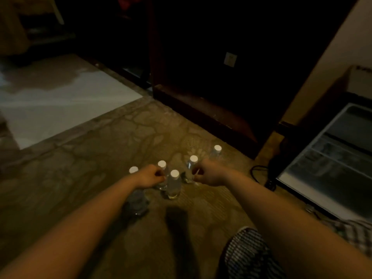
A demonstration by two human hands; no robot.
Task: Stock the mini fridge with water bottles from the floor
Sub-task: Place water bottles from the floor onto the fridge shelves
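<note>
While dimness blurs the 5 bottles [174, 183] and 1 sits half behind the left arm [100, 214], the left hand [150, 176] and right hand [209, 173] curl at 2 necks, grip unclear.

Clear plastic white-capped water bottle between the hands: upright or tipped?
Upright: the clear plastic white-capped water bottle stands base-down on the patterned carpet, cap uppermost.

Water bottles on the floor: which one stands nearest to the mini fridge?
The rightmost bottle, standing just beyond the right hand on the mini fridge side. The other four white-capped bottles stand further left.
</note>
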